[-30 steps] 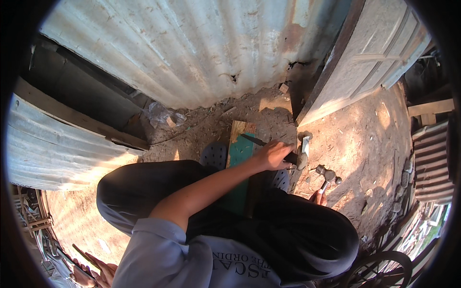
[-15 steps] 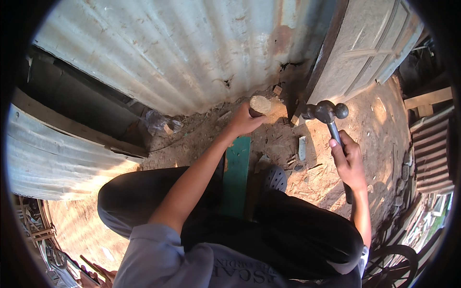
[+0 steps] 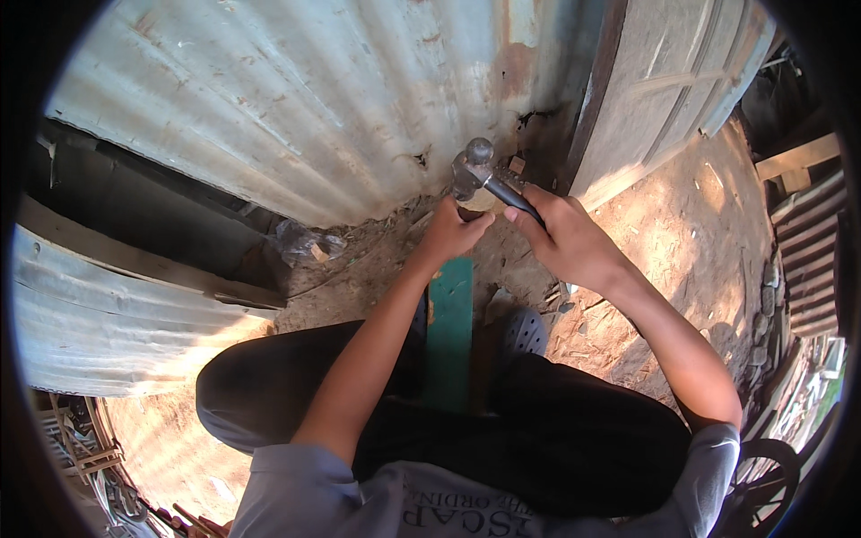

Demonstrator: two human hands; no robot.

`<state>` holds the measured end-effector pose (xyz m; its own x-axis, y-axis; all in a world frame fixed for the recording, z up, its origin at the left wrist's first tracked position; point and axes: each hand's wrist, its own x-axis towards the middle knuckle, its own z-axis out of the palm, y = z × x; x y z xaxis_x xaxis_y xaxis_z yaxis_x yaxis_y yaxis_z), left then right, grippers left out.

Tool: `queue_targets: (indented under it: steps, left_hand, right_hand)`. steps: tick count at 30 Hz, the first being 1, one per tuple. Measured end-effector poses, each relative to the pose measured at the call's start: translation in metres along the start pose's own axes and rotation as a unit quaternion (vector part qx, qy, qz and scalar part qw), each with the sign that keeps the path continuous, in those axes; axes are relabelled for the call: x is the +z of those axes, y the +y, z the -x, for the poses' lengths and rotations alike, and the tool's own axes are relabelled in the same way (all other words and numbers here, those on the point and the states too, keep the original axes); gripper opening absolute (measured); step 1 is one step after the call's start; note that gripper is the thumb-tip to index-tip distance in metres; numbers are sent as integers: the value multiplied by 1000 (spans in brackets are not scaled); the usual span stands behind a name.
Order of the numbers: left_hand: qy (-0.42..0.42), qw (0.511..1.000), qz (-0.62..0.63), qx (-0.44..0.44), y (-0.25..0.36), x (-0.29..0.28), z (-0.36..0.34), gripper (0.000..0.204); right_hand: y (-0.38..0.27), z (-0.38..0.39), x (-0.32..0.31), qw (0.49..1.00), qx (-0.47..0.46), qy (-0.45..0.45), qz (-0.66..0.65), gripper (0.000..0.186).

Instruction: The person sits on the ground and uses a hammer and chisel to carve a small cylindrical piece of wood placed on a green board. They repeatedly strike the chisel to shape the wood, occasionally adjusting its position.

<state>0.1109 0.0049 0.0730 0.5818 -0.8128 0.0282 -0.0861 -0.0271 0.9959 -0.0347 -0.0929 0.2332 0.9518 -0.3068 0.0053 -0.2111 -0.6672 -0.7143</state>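
Note:
My right hand point(image 3: 569, 235) is wrapped around the dark handle of a ball-peen hammer point(image 3: 477, 164), thumb along the grip. The hammer's head is over my left hand point(image 3: 451, 233), at the top of the thick round wooden piece held there; I cannot tell whether they touch. My left fingers close around this wooden piece point(image 3: 469, 214), and only a dark bit of it shows beside the thumb. Its lower end is hidden by the hand. Below my left hand, a green board point(image 3: 450, 332) runs back between my legs.
A corrugated metal wall point(image 3: 341, 108) rises just beyond my hands, with a wooden door point(image 3: 659, 99) at its right. Wood chips and a small wood block point(image 3: 517, 165) lie on the dirt floor. A clear plastic bag point(image 3: 300, 242) is at the left, and a wheel point(image 3: 767, 484) at the lower right.
My right hand has swung the hammer left and inward, from out at the right to over the wooden piece. The piece's pale round top is now covered; my left hand keeps its hold.

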Motion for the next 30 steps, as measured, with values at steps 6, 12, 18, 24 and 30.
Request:
queue_targets:
  steps: [6, 12, 18, 24, 30]
  left_hand:
    - [20, 999, -41, -17, 5, -3, 5, 19]
    - [44, 997, -68, 9, 19, 0, 30, 29]
    - [107, 993, -31, 36, 4, 3, 30, 27]
    - [140, 984, -68, 91, 10, 15, 31, 16]
    - [121, 987, -68, 85, 10, 20, 31, 24]
  right_hand:
    - [-31, 4, -16, 996, 81, 24, -17, 30]
    - [-4, 22, -1, 996, 89, -13, 29, 31]
    - [-15, 29, -10, 994, 104, -37, 12, 30]
    - [-3, 33, 5, 995, 88, -7, -35, 30]
    - [-8, 32, -4, 995, 90, -17, -29, 28]
